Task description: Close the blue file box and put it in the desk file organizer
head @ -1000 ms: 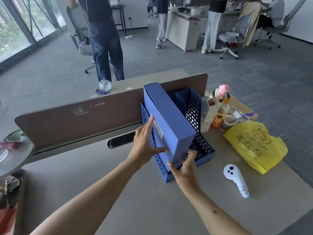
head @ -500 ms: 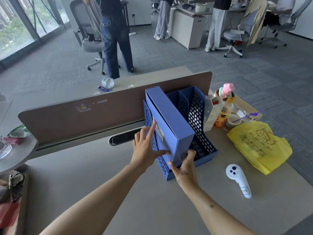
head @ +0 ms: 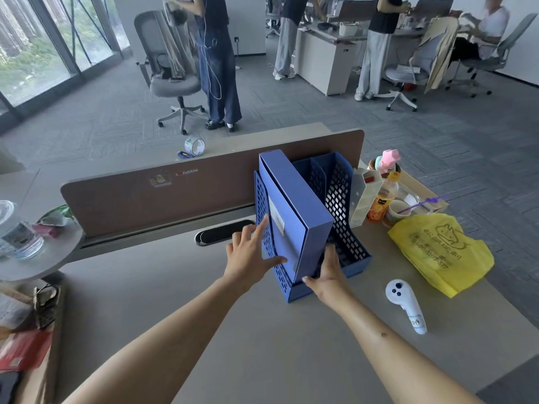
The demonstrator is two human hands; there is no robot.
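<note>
Blue file box (head: 294, 211) now lower in organizer (head: 347, 228), between both hands' grip.

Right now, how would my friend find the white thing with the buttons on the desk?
Start at the blue file organizer standing against the brown desk divider. Look nearer and to the right, just past the right hand, beside the yellow plastic bag. The white controller lies flat on the bare desk, smooth and curved, with dark round buttons on its head.
</note>
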